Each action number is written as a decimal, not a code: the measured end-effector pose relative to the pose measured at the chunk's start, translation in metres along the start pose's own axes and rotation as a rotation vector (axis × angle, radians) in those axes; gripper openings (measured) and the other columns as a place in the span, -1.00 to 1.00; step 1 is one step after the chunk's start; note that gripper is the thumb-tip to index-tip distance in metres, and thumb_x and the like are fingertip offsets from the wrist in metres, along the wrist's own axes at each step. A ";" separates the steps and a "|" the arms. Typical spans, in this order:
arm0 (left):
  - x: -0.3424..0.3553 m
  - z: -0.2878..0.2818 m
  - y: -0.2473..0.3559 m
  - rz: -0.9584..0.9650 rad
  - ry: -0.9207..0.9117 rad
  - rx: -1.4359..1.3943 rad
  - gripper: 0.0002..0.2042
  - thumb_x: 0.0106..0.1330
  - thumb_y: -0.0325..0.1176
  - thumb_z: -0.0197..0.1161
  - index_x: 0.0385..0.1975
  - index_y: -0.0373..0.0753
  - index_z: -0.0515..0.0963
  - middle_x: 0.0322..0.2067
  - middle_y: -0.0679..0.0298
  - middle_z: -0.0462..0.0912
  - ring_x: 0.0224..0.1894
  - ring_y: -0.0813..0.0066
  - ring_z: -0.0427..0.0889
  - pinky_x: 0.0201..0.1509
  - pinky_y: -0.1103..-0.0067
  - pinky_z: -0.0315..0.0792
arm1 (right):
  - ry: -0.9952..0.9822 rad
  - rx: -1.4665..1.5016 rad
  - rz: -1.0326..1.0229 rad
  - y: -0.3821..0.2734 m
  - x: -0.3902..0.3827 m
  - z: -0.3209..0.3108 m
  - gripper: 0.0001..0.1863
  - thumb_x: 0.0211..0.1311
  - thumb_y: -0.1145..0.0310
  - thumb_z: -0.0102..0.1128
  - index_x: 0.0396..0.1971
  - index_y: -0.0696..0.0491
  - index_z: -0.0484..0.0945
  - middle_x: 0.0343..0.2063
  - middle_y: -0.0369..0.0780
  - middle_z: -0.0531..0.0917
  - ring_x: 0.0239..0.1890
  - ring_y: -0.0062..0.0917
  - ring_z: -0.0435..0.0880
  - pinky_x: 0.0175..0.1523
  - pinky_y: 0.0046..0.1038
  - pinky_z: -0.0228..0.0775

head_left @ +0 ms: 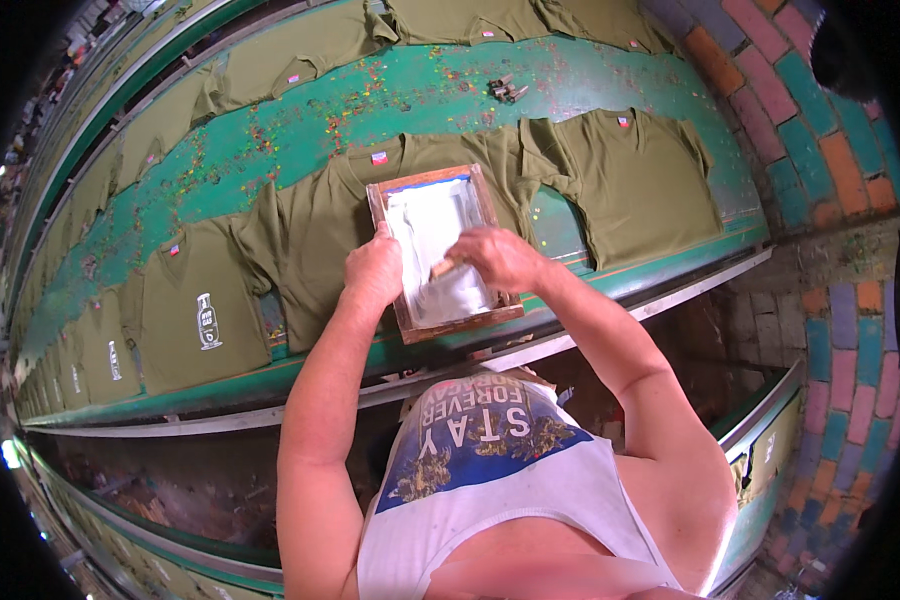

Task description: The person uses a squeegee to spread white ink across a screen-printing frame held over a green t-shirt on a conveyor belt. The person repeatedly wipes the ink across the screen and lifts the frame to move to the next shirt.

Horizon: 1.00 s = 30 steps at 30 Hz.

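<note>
A wooden screen-printing frame (464, 325) lies on an olive-green T-shirt (322, 215) at the middle of the table, its mesh coated with white ink (422, 212). My left hand (374, 268) is closed round the frame's left bar. Inside the frame, my right hand (500, 258) grips a small squeegee (443, 268) by its wooden edge; the hand hides most of the tool. To the left, another T-shirt (170, 300) carries a white bottle-shaped print (208, 322). The T-shirt on the right (642, 190) shows no print.
The long green table (410, 90) is speckled with coloured paint, and a small dark cluster of objects (507, 90) sits on it. More olive T-shirts (260, 75) line its far side. A metal rail (630, 312) runs along the near edge. A painted brick wall (800, 140) rises at right.
</note>
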<state>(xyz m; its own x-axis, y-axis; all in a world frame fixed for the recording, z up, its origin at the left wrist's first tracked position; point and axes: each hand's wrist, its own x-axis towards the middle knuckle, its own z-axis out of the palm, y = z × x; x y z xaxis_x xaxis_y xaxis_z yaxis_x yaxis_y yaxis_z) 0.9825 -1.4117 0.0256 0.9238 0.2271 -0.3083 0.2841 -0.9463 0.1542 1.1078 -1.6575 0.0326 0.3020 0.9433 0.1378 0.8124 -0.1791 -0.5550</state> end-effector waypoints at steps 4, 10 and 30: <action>0.000 -0.006 0.008 -0.102 -0.034 -0.051 -0.42 0.45 -0.48 0.29 0.47 -0.52 0.48 0.21 -0.18 0.78 0.08 -0.07 0.90 0.18 0.11 0.76 | 0.047 -0.099 0.031 0.031 0.060 -0.005 -0.66 0.33 0.59 0.28 0.08 0.11 0.77 -0.05 -0.02 0.80 0.11 0.02 0.76 0.20 0.00 0.64; -0.004 -0.007 0.006 -0.009 -0.007 0.015 -0.68 0.44 -0.51 0.28 0.13 -0.39 0.76 0.64 -0.11 0.38 0.10 -0.06 0.89 0.20 0.11 0.76 | 0.221 -0.085 0.146 0.049 0.091 0.005 -0.47 0.16 0.63 0.19 0.11 -0.02 0.83 0.02 -0.04 0.81 0.18 -0.04 0.75 0.31 -0.02 0.59; -0.004 -0.024 0.012 -0.034 -0.071 0.002 -0.32 0.50 -0.50 0.19 0.59 -0.67 0.25 0.06 -0.16 0.85 0.05 -0.01 0.91 0.16 0.12 0.74 | -0.013 0.089 0.015 -0.022 -0.034 0.012 -0.58 0.17 0.62 0.27 0.04 0.11 0.81 -0.08 -0.02 0.82 0.09 -0.03 0.78 0.27 -0.04 0.62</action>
<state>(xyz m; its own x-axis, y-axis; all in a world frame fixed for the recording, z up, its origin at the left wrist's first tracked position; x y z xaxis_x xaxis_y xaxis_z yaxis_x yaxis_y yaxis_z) 0.9884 -1.4185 0.0509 0.8931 0.2423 -0.3791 0.3144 -0.9388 0.1406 1.0735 -1.6818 0.0304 0.3069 0.9443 0.1190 0.7599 -0.1678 -0.6280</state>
